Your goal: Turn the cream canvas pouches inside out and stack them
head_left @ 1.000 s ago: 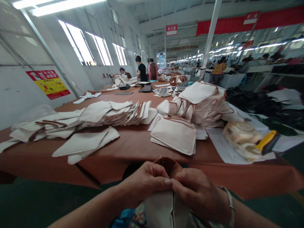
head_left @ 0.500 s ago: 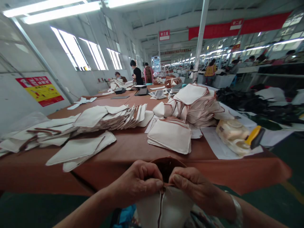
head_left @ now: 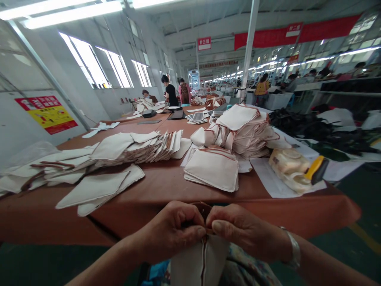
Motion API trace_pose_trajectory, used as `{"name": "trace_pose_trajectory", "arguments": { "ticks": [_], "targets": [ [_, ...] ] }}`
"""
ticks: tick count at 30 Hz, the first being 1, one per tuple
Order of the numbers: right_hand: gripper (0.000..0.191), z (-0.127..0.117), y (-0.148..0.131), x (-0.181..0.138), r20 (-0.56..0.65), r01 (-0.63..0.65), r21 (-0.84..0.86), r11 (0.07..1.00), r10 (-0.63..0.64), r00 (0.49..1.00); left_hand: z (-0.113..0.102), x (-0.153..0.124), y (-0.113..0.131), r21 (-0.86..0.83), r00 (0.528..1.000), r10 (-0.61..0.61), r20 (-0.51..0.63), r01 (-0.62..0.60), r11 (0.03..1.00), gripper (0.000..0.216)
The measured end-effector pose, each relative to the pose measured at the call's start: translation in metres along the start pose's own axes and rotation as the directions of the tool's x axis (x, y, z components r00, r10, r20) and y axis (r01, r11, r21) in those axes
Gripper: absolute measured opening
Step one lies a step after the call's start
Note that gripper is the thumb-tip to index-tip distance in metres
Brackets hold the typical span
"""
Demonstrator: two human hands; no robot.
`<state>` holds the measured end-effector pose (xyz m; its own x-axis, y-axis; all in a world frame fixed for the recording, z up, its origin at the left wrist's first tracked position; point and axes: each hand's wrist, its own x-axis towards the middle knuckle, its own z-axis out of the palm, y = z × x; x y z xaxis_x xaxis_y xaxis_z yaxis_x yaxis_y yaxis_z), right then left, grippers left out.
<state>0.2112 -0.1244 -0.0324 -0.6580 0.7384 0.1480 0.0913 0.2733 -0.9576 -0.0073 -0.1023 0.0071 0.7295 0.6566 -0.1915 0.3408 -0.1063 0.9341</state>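
Note:
My left hand (head_left: 175, 228) and my right hand (head_left: 241, 230) are close together at the table's front edge. Each pinches the top edge of a white sewn piece with brown lining (head_left: 190, 264), thumb against curled fingers. A dark slit or seam runs down the piece's middle from between the thumbs. Part of its brown inside shows behind the fingers; the fingertips hide the gripped edge. Just beyond my hands lies a small stack of white panels (head_left: 210, 169) with brown edging. Behind it rises a taller pile of similar pieces (head_left: 247, 133).
More white panels (head_left: 116, 147) spread over the brown-covered table (head_left: 166, 182) at left. At right, a plastic-wrapped bundle (head_left: 287, 163) and a yellow-and-black handled tool (head_left: 316, 170) lie on white paper. Black material (head_left: 324, 127) is heaped beyond. Several people work farther back.
My right hand has moved slightly left, closer to my left hand. The white piece's right side has folded inward and its brown opening has narrowed. The view has shifted slightly.

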Motion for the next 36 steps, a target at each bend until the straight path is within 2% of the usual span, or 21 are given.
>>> {"name": "trace_pose_trajectory", "arguments": {
  "ticks": [3, 7, 9, 11, 13, 15, 18, 20, 25, 31, 33, 36],
  "targets": [
    [0.032, 0.0, -0.002, 0.006, -0.014, 0.054, -0.058, 0.997, -0.055, 0.998, -0.005, -0.002, 0.005, 0.047, 0.999, 0.028, -0.017, -0.027, 0.999, 0.032],
    [0.038, 0.0, 0.014, 0.005, -0.012, 0.006, 0.101, 0.995, -0.005, 1.0, -0.014, -0.008, 0.001, -0.104, 0.996, -0.073, 0.052, 0.078, 0.992, 0.035],
    [0.037, -0.001, 0.023, 0.002, -0.022, -0.026, 0.193, 0.981, 0.03, 0.999, -0.017, -0.01, -0.002, -0.173, 0.998, -0.063, 0.028, 0.067, 0.983, 0.036],
    [0.036, -0.001, 0.03, 0.0, -0.029, -0.059, 0.27, 0.961, 0.069, 0.997, -0.016, -0.01, -0.003, -0.177, 1.0, -0.022, -0.014, 0.019, 0.984, 0.028],
    [0.035, -0.001, 0.032, -0.001, -0.02, -0.086, 0.314, 0.946, 0.097, 0.995, -0.014, -0.011, -0.001, -0.06, 0.996, 0.039, -0.076, -0.043, 0.997, 0.015],
    [0.034, 0.0, 0.029, -0.001, -0.005, -0.1, 0.328, 0.939, 0.107, 0.994, -0.012, -0.011, 0.001, 0.175, 0.976, 0.172, -0.134, -0.148, 0.973, 0.003],
    [0.035, 0.001, 0.025, 0.001, 0.001, -0.097, 0.323, 0.941, 0.102, 0.995, -0.009, -0.011, 0.002, 0.483, 0.924, 0.371, -0.089, -0.286, 0.827, 0.01],
    [0.035, 0.002, 0.025, 0.002, -0.009, -0.097, 0.337, 0.936, 0.106, 0.994, -0.008, -0.012, -0.001, 0.592, 0.909, 0.415, -0.037, -0.314, 0.742, 0.014],
    [0.032, 0.006, 0.03, 0.002, -0.042, -0.105, 0.427, 0.898, 0.136, 0.99, -0.002, -0.012, -0.008, 0.797, 0.906, 0.422, -0.021, -0.24, 0.554, 0.016],
    [0.032, 0.01, 0.032, 0.004, -0.061, -0.12, 0.517, 0.848, 0.176, 0.982, 0.01, -0.01, -0.012, 0.967, 0.899, 0.408, 0.163, -0.227, 0.114, 0.014],
    [0.032, 0.011, 0.033, 0.005, -0.062, -0.133, 0.544, 0.829, 0.198, 0.978, 0.013, -0.008, -0.014, 0.973, 0.902, 0.387, 0.19, -0.226, 0.048, 0.014],
    [0.032, 0.013, 0.038, 0.004, -0.044, -0.16, 0.585, 0.795, 0.228, 0.973, 0.015, -0.005, -0.017, 0.975, 0.914, 0.36, 0.188, -0.219, 0.046, 0.014]
  ]
}}
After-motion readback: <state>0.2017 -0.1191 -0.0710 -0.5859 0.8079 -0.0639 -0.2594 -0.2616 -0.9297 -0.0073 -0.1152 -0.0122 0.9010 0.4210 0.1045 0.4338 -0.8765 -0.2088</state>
